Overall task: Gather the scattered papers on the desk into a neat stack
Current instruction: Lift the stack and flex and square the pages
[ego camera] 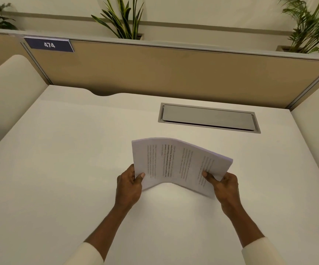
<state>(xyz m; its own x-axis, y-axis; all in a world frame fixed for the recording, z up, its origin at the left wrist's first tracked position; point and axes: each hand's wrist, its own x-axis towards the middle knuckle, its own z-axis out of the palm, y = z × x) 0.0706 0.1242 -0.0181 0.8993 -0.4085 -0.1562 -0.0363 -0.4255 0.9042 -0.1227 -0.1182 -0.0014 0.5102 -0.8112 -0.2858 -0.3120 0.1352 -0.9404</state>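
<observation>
A stack of printed white papers is held just above the white desk, a little right of centre. The sheets arch upward in the middle, and the edges look roughly aligned. My left hand grips the stack's near-left corner, thumb on top. My right hand grips the near-right corner the same way. No loose sheets show elsewhere on the desk.
A grey cable hatch is set into the desk behind the papers. A tan divider panel with a "474" label closes the back. Cream side partitions flank the desk. Potted plants stand beyond the divider.
</observation>
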